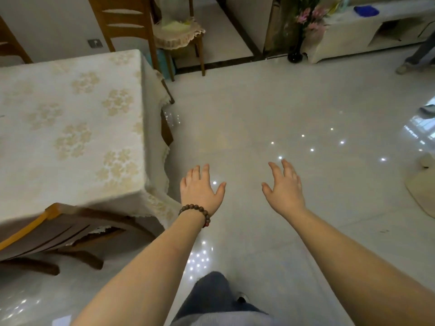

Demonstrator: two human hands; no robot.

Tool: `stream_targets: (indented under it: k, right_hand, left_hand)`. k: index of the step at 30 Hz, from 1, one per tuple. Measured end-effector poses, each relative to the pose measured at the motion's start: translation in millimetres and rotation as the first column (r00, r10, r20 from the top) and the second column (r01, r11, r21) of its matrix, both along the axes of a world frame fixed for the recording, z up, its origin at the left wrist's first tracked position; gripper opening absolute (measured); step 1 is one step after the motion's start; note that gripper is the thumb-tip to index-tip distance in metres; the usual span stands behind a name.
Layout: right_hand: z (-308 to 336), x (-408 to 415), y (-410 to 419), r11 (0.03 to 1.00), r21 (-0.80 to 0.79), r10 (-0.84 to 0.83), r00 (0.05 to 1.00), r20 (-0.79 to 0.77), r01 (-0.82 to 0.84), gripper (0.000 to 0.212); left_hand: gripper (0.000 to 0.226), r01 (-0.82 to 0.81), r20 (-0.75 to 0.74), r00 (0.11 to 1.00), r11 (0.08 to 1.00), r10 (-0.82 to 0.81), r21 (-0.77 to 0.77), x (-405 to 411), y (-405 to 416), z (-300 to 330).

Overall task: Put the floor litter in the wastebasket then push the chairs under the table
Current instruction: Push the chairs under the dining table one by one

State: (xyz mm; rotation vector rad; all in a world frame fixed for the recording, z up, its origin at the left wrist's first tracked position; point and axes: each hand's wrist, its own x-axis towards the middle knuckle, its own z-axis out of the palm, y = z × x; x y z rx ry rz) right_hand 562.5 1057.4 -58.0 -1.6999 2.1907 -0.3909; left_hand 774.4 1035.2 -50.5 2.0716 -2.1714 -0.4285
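Wooden chair (58,234) sitting tucked under near edge of table (70,128); second chair (131,27) standing beyond table, probably needing push. Left hand (200,189), right hand (283,187) both spreading empty beside table, likely balancing. Litter, wastebasket not visible.

bright, ceiling-light glare on glossy floor (294,114), edges warped

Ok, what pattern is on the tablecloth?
Cream tablecloth with pale gold flower clusters and a lace edge, seen in the head view.
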Motion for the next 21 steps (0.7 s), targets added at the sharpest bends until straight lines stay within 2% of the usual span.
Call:
stream_targets:
  k: [6,12,21]
  right_hand:
    - [-10.6,-25.5,-109.4,0.995,-0.005,0.101,0.995,0.010,-0.101,0.060]
    - [-12.9,-42.5,-271.5,0.981,-0.026,0.190,0.981,-0.036,-0.191,0.060]
    - [27.8,-58.5,-504.5,0.956,-0.046,0.286,0.955,-0.075,-0.290,0.059]
  left_hand:
    - [0.071,-0.092,0.010,0.996,0.995,0.091,0.024,-24.9,-92.1,-10.9]
    - [0.072,-0.185,0.013,0.983,0.982,0.185,0.023,-38.9,-230.6,-25.9]
    - [0.072,-0.291,-0.032,0.956,0.956,0.290,-0.027,-51.6,-450.4,10.7]
